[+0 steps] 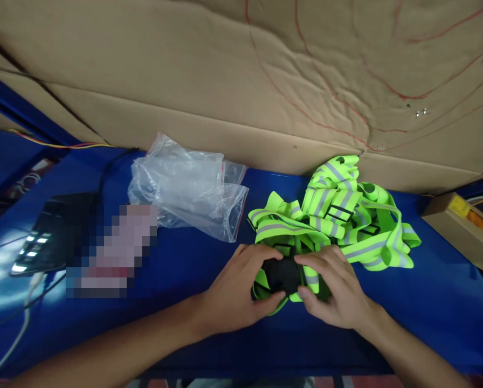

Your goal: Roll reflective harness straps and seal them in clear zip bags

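Observation:
A tangle of neon-green straps with grey reflective bands (pixel 338 215) lies on the blue table (pixel 435 307), right of centre. Its near end is bunched round a black patch (pixel 281 275) close to the front edge. My left hand (pixel 237 293) grips that bunch from the left, fingers curled over the top and thumb below. My right hand (pixel 338 291) pinches the same bunch from the right, fingertips on the black patch.
A heap of clear plastic bags (pixel 193 188) lies left of the straps. Further left sit a blurred-out patch (pixel 116 253), a black device with small lights (pixel 51 237) and cables (pixel 19 328). Brown cardboard (pixel 241 81) walls the back. A cardboard box (pixel 463 226) stands at the right edge.

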The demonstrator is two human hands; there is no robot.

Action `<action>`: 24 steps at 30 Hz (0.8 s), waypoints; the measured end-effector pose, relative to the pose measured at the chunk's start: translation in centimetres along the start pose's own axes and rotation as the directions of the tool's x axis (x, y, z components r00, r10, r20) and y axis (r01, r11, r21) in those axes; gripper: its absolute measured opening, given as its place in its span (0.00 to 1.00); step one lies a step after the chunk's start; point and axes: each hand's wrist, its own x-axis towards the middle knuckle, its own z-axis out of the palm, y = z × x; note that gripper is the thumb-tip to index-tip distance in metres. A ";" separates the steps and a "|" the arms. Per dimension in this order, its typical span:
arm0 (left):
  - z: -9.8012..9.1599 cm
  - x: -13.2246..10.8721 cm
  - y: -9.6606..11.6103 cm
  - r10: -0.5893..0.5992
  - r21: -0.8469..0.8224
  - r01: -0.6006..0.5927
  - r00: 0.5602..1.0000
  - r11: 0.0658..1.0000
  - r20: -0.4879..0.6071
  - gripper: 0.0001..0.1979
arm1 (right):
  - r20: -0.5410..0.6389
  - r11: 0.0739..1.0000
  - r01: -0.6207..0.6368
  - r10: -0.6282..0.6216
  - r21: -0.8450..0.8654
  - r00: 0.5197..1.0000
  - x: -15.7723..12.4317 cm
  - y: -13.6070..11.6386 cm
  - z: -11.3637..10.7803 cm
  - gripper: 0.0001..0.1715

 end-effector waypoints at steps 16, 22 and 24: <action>-0.2 0.1 -0.6 -0.128 -0.210 0.161 0.978 0.964 0.164 0.19 | 0.011 0.996 0.086 -0.086 0.033 0.996 0.1 -0.1 0.1 0.19; 0.3 -0.5 -0.5 -0.043 -0.100 0.047 0.998 0.994 0.042 0.18 | 0.044 0.995 0.093 -0.094 0.026 0.995 0.2 -0.1 -0.1 0.20; 0.3 -0.5 -0.5 0.020 -0.058 -0.021 1.000 0.998 -0.016 0.18 | 0.068 0.996 0.087 -0.087 0.000 0.994 0.2 -0.2 0.0 0.26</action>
